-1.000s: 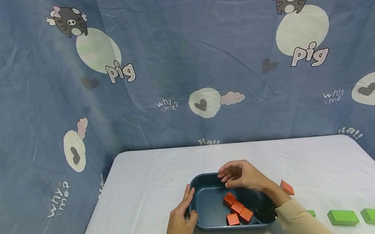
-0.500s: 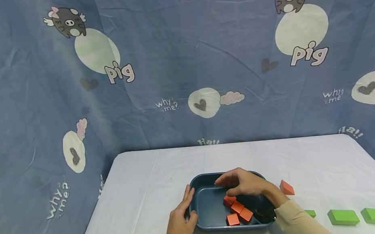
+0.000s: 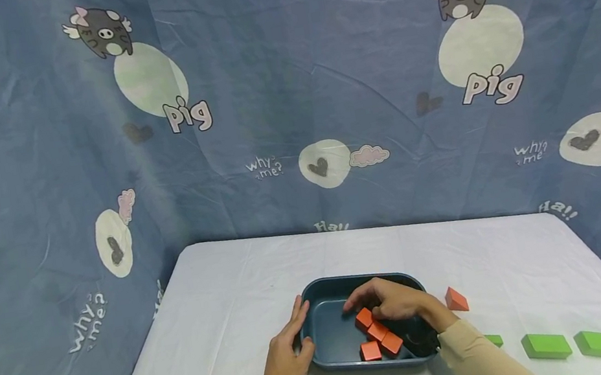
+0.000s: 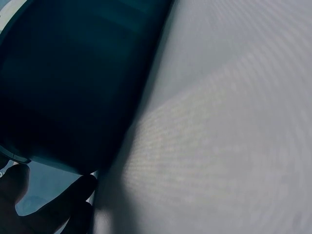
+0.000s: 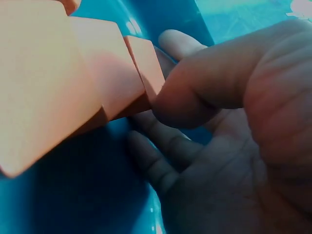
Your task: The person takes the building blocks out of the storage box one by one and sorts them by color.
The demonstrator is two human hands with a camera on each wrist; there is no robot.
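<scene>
A dark blue tray (image 3: 330,340) sits on the white table with several red blocks (image 3: 378,331) lying in its right half. My left hand (image 3: 283,360) rests against the tray's left side, fingers fairly straight and thumb near the rim. Over the tray, my right hand (image 3: 391,297) reaches down with bent fingers spread around the farthest red block (image 3: 364,318). In the right wrist view, the thumb (image 5: 183,100) touches the end block (image 5: 146,63) of the row, while the other fingers curve beyond it. The left wrist view is dark, showing the tray's outer wall (image 4: 73,87) and fingertips.
Right of the tray lies a red wedge-shaped block (image 3: 456,299). Several green blocks (image 3: 546,346) lie farther right, partly behind the right sleeve (image 3: 480,355). A dark rounded thing (image 3: 422,344) shows at the tray's lower right. A printed blue curtain (image 3: 261,89) hangs behind the table (image 3: 225,311).
My right hand has come down from above the tray's far edge to the farthest red block, its thumb now at that block. My left hand stays against the tray's side.
</scene>
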